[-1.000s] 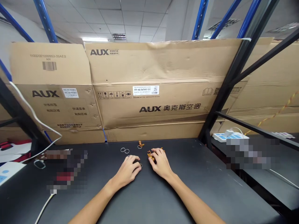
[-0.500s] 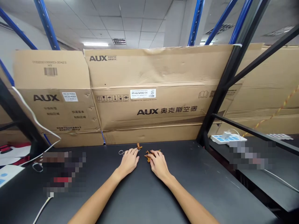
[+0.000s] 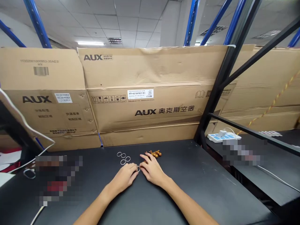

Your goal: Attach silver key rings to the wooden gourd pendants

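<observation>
My left hand (image 3: 125, 175) is closed, pinching a silver metal ring (image 3: 138, 169) between thumb and fingertips just above the dark tabletop. Right beside it, my right hand (image 3: 153, 171) has its thumb and index finger closed on a small brown pendant (image 3: 145, 162), mostly hidden by the fingers; its other fingers reach forward. The two hands' fingertips nearly meet at the ring. Beyond my left hand lie several loose silver rings (image 3: 123, 162). A small pile of brown, bead-like pendants (image 3: 156, 153) with cords lies just past my right fingers.
Large cardboard panels (image 3: 145, 118) stand along the back edge of the black table (image 3: 187, 187). A black rack post (image 3: 211, 97) rises at the right. Blurred items and a white cable (image 3: 37, 215) lie at left. A power strip (image 3: 223, 136) sits on the neighbouring table.
Both hands have drawn nearer to me and together. The left now holds a ring against the right's pendant. Loose rings and the pendant pile are uncovered. The view has shifted slightly.
</observation>
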The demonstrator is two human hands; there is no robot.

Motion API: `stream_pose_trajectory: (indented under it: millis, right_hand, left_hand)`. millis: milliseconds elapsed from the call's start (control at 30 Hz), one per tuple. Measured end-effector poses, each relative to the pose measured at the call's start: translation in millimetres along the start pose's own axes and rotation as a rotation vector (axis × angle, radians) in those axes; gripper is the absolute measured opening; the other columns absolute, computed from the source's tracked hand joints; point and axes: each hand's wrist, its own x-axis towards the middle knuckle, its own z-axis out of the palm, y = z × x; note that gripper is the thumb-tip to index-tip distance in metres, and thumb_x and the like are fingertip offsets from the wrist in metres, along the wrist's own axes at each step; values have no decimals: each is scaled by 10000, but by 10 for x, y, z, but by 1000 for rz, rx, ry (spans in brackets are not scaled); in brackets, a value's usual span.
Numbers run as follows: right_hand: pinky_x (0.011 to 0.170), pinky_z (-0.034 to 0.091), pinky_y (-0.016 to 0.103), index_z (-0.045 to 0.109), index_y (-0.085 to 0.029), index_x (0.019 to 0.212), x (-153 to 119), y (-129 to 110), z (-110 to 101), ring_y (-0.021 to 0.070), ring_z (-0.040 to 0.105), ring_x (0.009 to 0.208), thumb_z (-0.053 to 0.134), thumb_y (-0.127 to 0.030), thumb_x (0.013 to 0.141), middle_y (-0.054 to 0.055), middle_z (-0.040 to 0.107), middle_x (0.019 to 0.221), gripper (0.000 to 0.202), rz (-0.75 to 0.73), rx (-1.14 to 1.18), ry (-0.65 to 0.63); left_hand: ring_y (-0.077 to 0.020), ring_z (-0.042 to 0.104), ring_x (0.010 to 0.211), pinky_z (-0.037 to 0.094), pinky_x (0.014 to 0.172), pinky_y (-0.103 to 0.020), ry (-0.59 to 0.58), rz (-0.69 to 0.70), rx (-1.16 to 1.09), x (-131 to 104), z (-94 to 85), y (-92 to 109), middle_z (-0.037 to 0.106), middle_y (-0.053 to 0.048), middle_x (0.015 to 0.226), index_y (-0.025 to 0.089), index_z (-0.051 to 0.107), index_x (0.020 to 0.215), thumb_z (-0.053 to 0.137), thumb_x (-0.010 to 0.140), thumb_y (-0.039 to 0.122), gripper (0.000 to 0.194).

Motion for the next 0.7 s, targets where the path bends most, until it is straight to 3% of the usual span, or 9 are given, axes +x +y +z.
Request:
stream_pose_trajectory:
  millis: [267,433,567,700]
  right_hand:
    - [898,432,409,570,-197,882,-4,-78,11,236,481,1025,479,-167,893,75,590,1011,97,-17,136,-50]
    - [844,437,388,544,-194,881,-7,-93,-7,231,491,946,461,-142,893,74,580,954,99,19,150,-22]
    - [862,425,397,548,-197,864,-4,-70,-19,232,486,958,480,-155,893,71,580,960,85,40,135,-15]
    - [878,424,376,548,-200,860,-4,-101,-42,216,494,966,479,-156,895,65,583,983,89,-5,205,-19]
  left_hand:
    - [-194,555,836,452,782,-345,57,10,24,39,65,13,581,-48,924,192,578,804,516,915,295,163]
    - [-194,546,937,457,862,-354,52,11,-65,27,38,18,566,-67,1043,199,601,890,398,947,192,211]
    - [-195,536,998,447,909,-353,8,2,-134,13,6,0,556,-57,1091,212,616,851,446,936,237,192]
    - [-220,523,1037,427,924,-396,34,-61,-94,3,13,1,546,-59,1121,198,606,788,524,908,307,181]
